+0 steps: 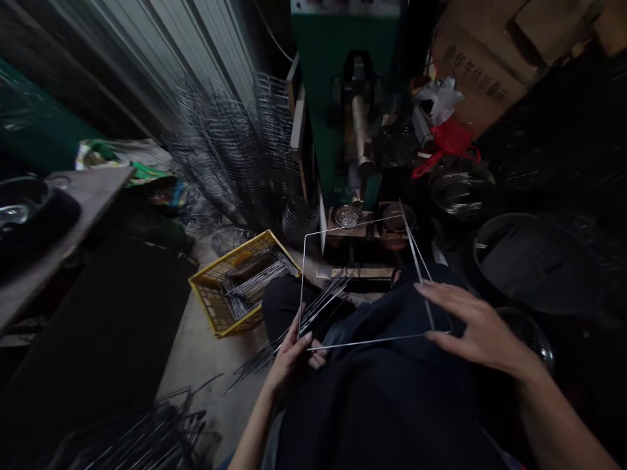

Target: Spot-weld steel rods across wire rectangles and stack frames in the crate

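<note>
A thin metal wire frame point(367, 342), bent into a rough rectangle, is held above my lap. My left hand point(292, 349) is closed on its near left corner, thumb over the wire. At the right side my right hand point(470, 323) holds the frame between fairly straight fingers and the thumb. Two metal lengths run close together along that side; whether they are joined I cannot tell. Beneath the left hand a bundle of straight metal rods point(321, 303) lies across my left leg.
Ahead stands a green machine point(318, 78) with a jutting arm, a dish of small metal pieces point(347, 216) below it. A yellow crate point(206, 307) of rods sits left, wire stacks point(220, 143) behind it. Round dark containers point(533, 261) stand right; more wire parts point(142, 437) lie lower left.
</note>
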{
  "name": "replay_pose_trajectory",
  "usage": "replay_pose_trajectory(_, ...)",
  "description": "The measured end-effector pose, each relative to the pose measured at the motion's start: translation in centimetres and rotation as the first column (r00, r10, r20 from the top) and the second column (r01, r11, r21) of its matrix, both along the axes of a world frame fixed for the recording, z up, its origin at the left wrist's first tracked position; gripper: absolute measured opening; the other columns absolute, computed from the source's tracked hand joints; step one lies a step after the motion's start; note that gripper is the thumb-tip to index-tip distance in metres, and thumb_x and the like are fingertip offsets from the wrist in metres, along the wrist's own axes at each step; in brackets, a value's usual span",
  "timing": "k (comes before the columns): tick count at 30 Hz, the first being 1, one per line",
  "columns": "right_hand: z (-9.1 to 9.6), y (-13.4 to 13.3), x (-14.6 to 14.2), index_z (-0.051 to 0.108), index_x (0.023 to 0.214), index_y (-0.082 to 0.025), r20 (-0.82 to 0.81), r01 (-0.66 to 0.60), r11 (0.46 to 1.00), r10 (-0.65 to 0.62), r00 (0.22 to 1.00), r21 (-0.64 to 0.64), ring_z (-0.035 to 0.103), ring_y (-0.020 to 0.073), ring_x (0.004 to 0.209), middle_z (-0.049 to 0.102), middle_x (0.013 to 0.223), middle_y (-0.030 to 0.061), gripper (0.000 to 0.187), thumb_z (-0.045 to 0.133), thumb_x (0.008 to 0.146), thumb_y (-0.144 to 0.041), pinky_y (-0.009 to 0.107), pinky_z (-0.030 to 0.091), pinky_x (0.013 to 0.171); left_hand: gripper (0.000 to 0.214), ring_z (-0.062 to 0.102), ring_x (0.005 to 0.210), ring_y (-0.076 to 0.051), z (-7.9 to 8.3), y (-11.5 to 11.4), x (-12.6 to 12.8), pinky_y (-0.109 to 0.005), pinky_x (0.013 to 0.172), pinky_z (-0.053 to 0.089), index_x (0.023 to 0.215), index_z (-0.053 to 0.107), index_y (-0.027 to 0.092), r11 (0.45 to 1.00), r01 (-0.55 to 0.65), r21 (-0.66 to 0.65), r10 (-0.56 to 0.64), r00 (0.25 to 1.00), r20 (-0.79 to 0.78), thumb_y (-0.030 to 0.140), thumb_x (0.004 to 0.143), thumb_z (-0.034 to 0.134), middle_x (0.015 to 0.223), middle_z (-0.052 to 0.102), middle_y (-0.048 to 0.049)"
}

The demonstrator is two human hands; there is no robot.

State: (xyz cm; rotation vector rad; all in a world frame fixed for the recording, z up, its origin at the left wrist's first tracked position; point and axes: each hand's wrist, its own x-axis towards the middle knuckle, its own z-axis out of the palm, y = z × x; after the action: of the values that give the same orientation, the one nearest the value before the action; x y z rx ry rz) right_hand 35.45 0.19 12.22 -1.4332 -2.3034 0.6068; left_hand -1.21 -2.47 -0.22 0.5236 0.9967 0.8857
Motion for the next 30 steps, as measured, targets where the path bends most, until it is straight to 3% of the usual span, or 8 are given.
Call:
replay_pose_trajectory(3,-2.1,0.7,-2.2,0.037,0.148,-0.032,0.068,-0.1,0.995,0.101,0.993,-0.017,0.044,0.0304,0.133,0.048,0.144,0.0036,0.072,0.067,0.083,-0.04,0.054,0.033,0.112,0.103,0.067,0.054,-0.019,0.6,0.3,0.1,-0.024,0.049,0.049,0.153,-0.008,0.027,1.0,0.007,0.021,-0.007,1.0,0.016,0.036,0.084,0.068,0.07,0.072,-0.0074)
replay_pose_trajectory(7,-4.0,1.4,-3.8,0.038,0.148,-0.029,0.07,-0.144,0.988,0.147,0.987,-0.052,0.042,0.0297,0.135,0.048,0.144,0.0066,0.071,0.066,0.084,-0.042,0.054,0.033,0.111,0.106,0.068,0.055,-0.021,1.0,0.5,0.3,-0.025,0.05,0.05,0.153,-0.01,0.026,1.0,0.022,0.014,-0.023,1.0,0.017,0.036,0.083,0.069,0.071,0.073,-0.0081)
replay_pose_trajectory(15,-5.4,1.7,-4.4,0.042,0.145,-0.025,0.1,-0.152,0.983,0.162,0.982,-0.1,0.044,0.0287,0.134,0.049,0.144,0.0088,0.067,0.063,0.085,-0.046,0.053,0.035,0.109,0.103,0.068,0.054,-0.02,0.7,0.5,0.5,-0.024,0.05,0.05,0.154,-0.006,0.025,1.0,0.019,0.02,-0.019,1.0,0.003,0.037,0.084,0.068,0.069,0.072,-0.0066)
replay_pose_trajectory(23,-5.9,2.2,-8.8,0.043,0.145,-0.023,-0.023,-0.239,0.969,0.238,0.971,-0.061,0.044,0.0266,0.134,0.051,0.142,0.0094,0.069,0.066,0.082,-0.042,0.047,0.035,0.109,0.108,0.069,0.055,-0.021,0.3,1.1,2.9,-0.027,0.052,0.051,0.153,-0.012,0.026,0.996,0.087,0.0,-0.087,0.995,0.056,0.036,0.083,0.069,0.072,0.073,-0.0066)
replay_pose_trajectory(26,-6.1,2.0,-7.6,0.042,0.146,-0.024,0.021,-0.169,0.985,0.17,0.985,-0.047,0.044,0.0269,0.134,0.05,0.143,0.0089,0.068,0.064,0.084,-0.042,0.048,0.035,0.109,0.107,0.069,0.056,-0.021,0.4,1.2,3.1,-0.027,0.052,0.051,0.152,-0.014,0.026,0.998,0.07,0.003,-0.07,0.996,0.052,0.036,0.084,0.068,0.074,0.073,-0.0071)
replay_pose_trajectory(30,-6.7,1.6,-4.9,0.043,0.145,-0.024,0.118,0.044,0.999,-0.045,0.992,0.012,0.045,0.0295,0.132,0.052,0.141,0.0105,0.064,0.062,0.086,-0.041,0.053,0.037,0.108,0.103,0.069,0.057,-0.021,0.4,1.3,2.6,-0.026,0.051,0.051,0.152,-0.013,0.024,0.998,0.023,0.054,-0.025,0.999,0.031,0.035,0.087,0.065,0.072,0.073,-0.0087)
